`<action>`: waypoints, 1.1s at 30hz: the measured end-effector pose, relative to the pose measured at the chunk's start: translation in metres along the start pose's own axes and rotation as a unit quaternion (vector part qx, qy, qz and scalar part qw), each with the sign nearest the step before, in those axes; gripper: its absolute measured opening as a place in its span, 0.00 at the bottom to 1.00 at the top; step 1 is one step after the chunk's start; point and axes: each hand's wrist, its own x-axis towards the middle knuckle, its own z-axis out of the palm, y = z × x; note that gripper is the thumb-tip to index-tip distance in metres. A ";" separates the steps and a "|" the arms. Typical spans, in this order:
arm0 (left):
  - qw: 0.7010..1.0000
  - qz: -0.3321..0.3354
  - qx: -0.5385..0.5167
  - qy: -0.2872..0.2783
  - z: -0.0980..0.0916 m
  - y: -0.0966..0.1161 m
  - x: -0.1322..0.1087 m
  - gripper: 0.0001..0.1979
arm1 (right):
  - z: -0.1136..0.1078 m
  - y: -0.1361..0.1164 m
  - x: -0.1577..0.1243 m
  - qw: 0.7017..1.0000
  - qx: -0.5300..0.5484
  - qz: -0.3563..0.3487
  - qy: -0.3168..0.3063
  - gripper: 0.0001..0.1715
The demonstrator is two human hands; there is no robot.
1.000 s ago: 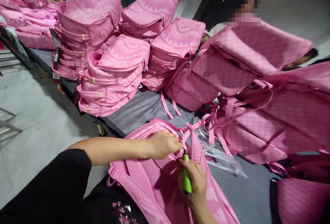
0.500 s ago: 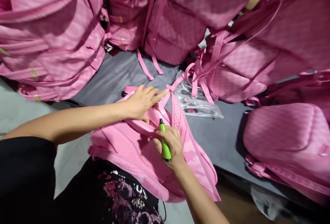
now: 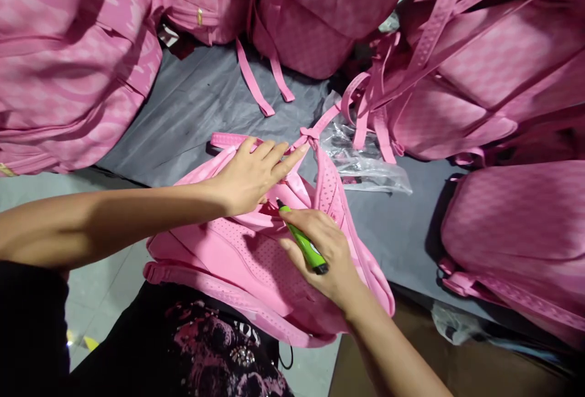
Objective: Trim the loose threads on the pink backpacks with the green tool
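A pink backpack (image 3: 260, 266) with a dotted mesh back lies across the near edge of the grey-covered surface, close to my body. My left hand (image 3: 253, 174) rests on its top with the fingers stretched out over the fabric. In my right hand (image 3: 333, 250) is a green pen-shaped tool (image 3: 305, 243) with black ends, its narrow tip pointing at the folds beneath my left palm. I cannot tell whether the tip touches the cloth. A knotted pink strap (image 3: 309, 135) rises just beyond my left fingertips.
Several pink backpacks (image 3: 315, 25) stand along the back and left. A smaller pink bag (image 3: 516, 220) sits at the right on the grey cover (image 3: 192, 104). A clear plastic bag (image 3: 379, 171) lies beyond the backpack, beneath loose straps. The surface's front edge drops to the floor.
The camera view has shifted. The green tool has tilted from nearly upright to slanting up and left, its tip now closer to my left palm. My left hand stays on the backpack top.
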 end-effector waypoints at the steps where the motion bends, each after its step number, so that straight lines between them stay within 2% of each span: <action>1: 1.000 -0.005 0.000 -0.001 0.001 0.000 0.001 0.49 | -0.008 -0.002 0.006 0.999 0.007 0.007 -0.043 0.17; 4: 1.000 -0.019 0.006 -0.012 0.002 0.000 0.006 0.49 | -0.023 -0.007 0.028 0.991 0.020 0.056 -0.124 0.17; 7: 0.999 -0.028 0.003 -0.029 0.002 0.001 0.011 0.49 | -0.028 -0.009 0.048 0.978 -0.017 0.102 -0.184 0.14; 11: 0.998 -0.039 -0.010 -0.037 0.002 0.003 0.013 0.49 | -0.032 -0.009 0.057 0.956 -0.106 0.084 -0.261 0.10; 13: 0.999 -0.039 -0.012 -0.035 0.003 0.002 0.013 0.49 | -0.035 -0.008 0.053 0.955 -0.128 0.059 -0.263 0.11; 17: 0.999 -0.030 -0.030 -0.009 0.009 0.001 0.014 0.51 | -0.036 -0.001 0.043 0.965 -0.127 0.016 -0.229 0.13; 22: 0.998 0.009 -0.058 0.025 0.016 0.001 0.018 0.56 | -0.033 0.005 0.040 0.972 -0.109 0.003 -0.208 0.13; 26: 0.997 0.001 -0.072 0.002 0.014 0.002 0.019 0.55 | -0.032 0.006 0.043 0.977 -0.065 0.012 -0.203 0.15; 33: 0.994 -0.004 -0.098 -0.045 0.007 0.002 0.023 0.50 | -0.026 0.003 0.048 0.979 -0.070 0.017 -0.193 0.11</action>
